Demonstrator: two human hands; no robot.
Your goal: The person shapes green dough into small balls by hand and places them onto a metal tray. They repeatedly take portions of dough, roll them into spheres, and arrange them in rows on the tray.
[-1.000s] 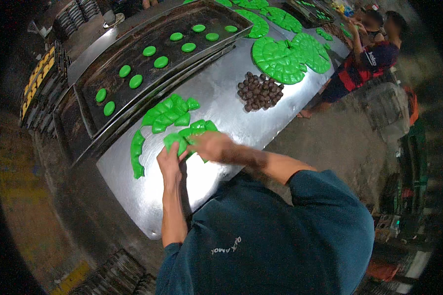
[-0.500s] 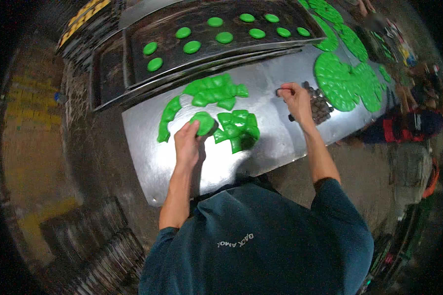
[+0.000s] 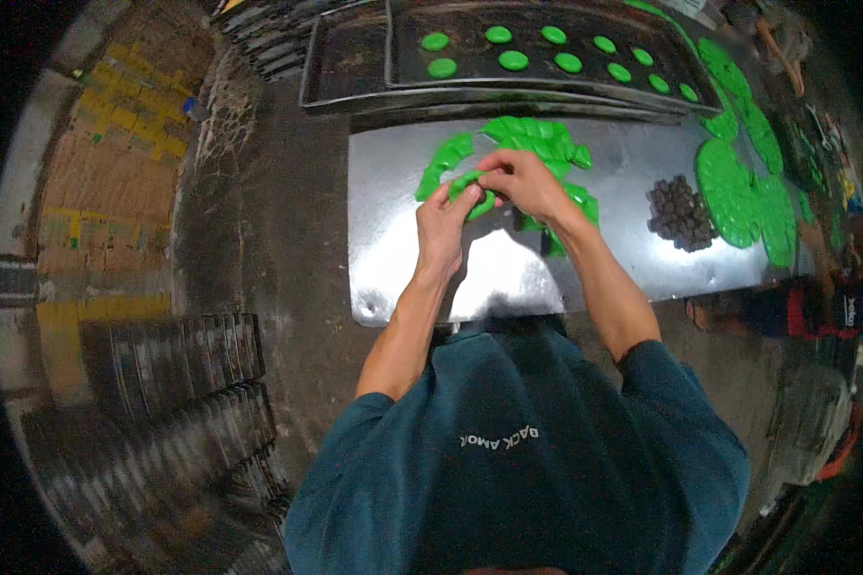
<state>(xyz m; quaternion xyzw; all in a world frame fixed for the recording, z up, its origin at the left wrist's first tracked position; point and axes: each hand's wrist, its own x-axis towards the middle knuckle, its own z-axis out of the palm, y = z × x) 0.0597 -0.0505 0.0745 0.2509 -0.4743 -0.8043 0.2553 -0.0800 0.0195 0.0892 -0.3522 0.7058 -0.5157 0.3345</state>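
Observation:
Above the metal table, both hands meet on one piece of green dough. My left hand grips it from below and the left, thumb on top. With fingers bent in a pinch, my right hand closes on its upper edge. Whether a dark lump is inside the dough is hidden. Behind the hands lie a cluster of cut green dough pieces and a curved strip of dough. More dough pieces are partly covered by my right forearm. Farther right sits a pile of dark brown lumps.
Along the table's far side stands a dark baking tray with rows of green dough rounds. Large green dough sheets cover the right end. Stacked dark trays stand at lower left. Someone in dark clothing is at the right.
My right hand has come from beside the brown pile to the dough in my left hand, and now pinches its edge. The view has shifted, moving the table and tray within the picture.

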